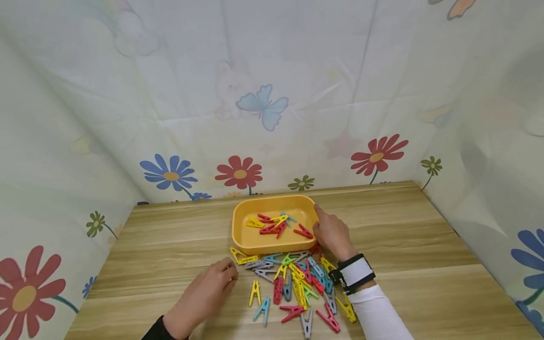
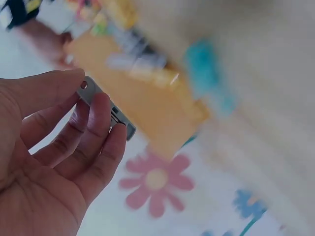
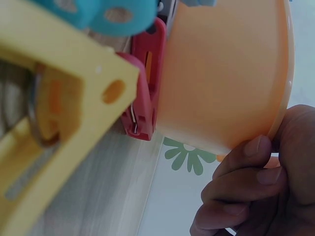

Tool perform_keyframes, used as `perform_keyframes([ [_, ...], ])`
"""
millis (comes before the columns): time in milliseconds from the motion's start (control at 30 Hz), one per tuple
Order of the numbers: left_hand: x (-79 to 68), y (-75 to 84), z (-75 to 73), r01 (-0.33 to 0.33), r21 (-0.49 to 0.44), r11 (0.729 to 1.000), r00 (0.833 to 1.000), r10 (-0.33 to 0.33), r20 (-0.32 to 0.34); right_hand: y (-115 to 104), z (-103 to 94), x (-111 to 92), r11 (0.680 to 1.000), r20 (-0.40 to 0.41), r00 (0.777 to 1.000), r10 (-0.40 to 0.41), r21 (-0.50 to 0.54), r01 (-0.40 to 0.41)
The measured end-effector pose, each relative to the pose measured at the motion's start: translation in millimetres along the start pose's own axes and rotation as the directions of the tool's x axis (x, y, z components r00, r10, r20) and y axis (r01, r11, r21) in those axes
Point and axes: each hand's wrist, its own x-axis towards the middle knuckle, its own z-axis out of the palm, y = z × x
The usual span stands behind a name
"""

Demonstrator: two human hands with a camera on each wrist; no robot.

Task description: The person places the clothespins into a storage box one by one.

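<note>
In the left wrist view, my left hand [image 2: 64,142] pinches a grey clothespin [image 2: 122,123] between thumb and fingertips. The head view puts that hand [image 1: 206,290] just left of the pile, with the clothespin barely visible there. My right hand [image 1: 333,233] grips the right end of a yellow plastic tray [image 1: 238,231]. Its fingers curl under the rim [image 3: 289,64] in the right wrist view. Several red, yellow and blue clothespins lie in the tray, among them a red clothespin [image 1: 303,231]. A loose pile of mixed-colour clothespins, with a yellow clothespin [image 1: 299,290], spreads before it.
The wood-grain table [image 1: 178,236] meets a patterned cloth backdrop [image 1: 191,94] at its back and sides. A yellow clothespin [image 1: 255,293] and a light-blue clothespin [image 1: 262,310] lie at the pile's left. Some clothespins touch the tray's front wall.
</note>
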Motion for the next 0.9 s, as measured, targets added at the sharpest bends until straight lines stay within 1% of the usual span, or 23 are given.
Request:
perform_keyframes([
  [100,12.2,-0.3,-19.5,-0.007,0.012,1.000,0.998,0.008,-0.061,0.6,0.7,-0.3,1.000,0.003,1.000,0.004,-0.001,-0.004],
  [200,24.0,-0.7,-34.8,-0.028,0.037,0.999,0.991,0.033,-0.133,0.9,1.7,-0.9,1.000,0.013,1.000,0.010,-0.002,-0.010],
  [267,32.1,-1.9,-41.0,-0.045,0.047,0.998,0.984,0.052,-0.170,1.4,2.3,-0.7,1.000,0.014,1.000,0.010,-0.005,-0.010],
  [333,40.6,-3.1,-43.9,-0.062,0.050,0.997,0.980,0.070,-0.185,1.3,2.3,-0.9,1.000,0.011,1.000,0.009,0.000,-0.009],
  [433,54.7,-4.8,-43.8,-0.057,0.047,0.997,0.980,0.065,-0.188,1.7,2.5,-0.9,1.000,0.005,1.000,0.008,0.001,-0.008],
  [633,88.2,-5.6,-36.8,-0.022,0.025,0.999,0.989,0.025,-0.147,2.9,4.0,-1.6,1.000,0.005,1.000,0.007,-0.003,-0.007],
  [767,111.9,-9.3,-28.4,-0.016,0.000,1.000,0.994,0.016,-0.111,2.8,3.7,-1.4,1.000,-0.005,1.000,0.006,-0.002,-0.006],
  [900,132.5,-15.0,-16.5,-0.008,0.022,1.000,0.996,0.010,-0.091,2.1,2.6,-1.5,1.000,0.004,1.000,0.008,-0.006,-0.008],
])
